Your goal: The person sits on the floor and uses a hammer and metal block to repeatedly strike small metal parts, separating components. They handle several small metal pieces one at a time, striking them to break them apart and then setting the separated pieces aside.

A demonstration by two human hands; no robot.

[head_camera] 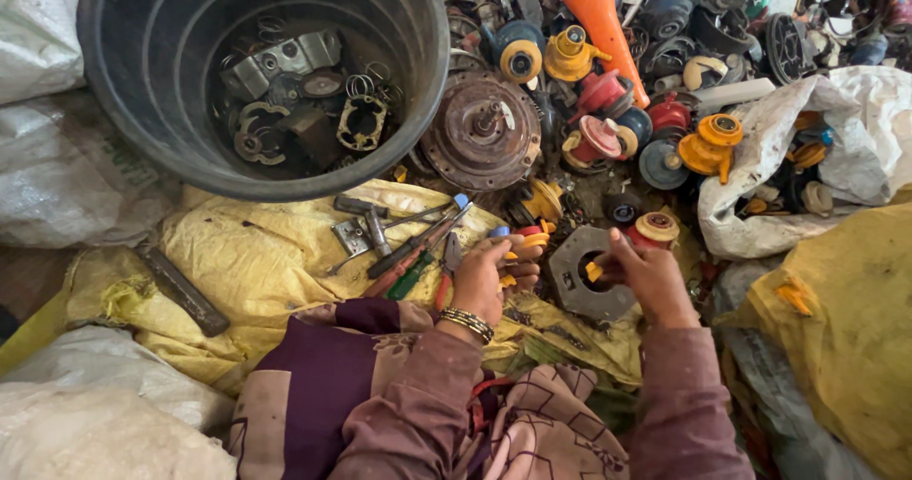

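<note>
Yellow plastic shows between my fingers: my left hand (486, 273) is closed around a small yellow and blue part (513, 243), and my right hand (649, 273) pinches a small yellow piece (594, 271) over the hole of a grey metal plate (581, 279). Both lie at the right edge of the yellow sack (256, 252), just beside the screwdrivers (413, 247). A black bucket (261, 81) of metal scrap stands at the sack's far edge.
</note>
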